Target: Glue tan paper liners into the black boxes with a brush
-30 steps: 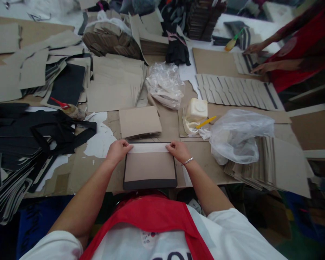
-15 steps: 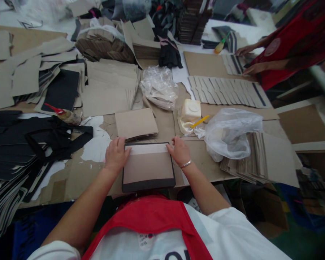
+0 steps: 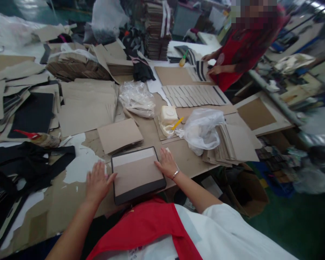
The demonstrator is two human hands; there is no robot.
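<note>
A flat brown board panel with a black border and a white strip along its far side lies at the table's front edge. Beside its left edge is my left hand, fingers spread, with the thumb at the border. My right hand rests at the opposite edge, fingers stretched out and the thumb touching the border. Neither hand grips anything. Just beyond the panel sits a small stack of brown boards.
Left are black fabric pieces and a red-tipped glue bottle. Ahead stand a cream tub with a yellow stick, a clear plastic bag and leaning boards. A co-worker in red handles striped pieces at far right.
My fingers have left the panel's far corners; both hands have slid down its sides and opened. The panel now sits at a slant in view. My view has swung right, showing more of the co-worker.
</note>
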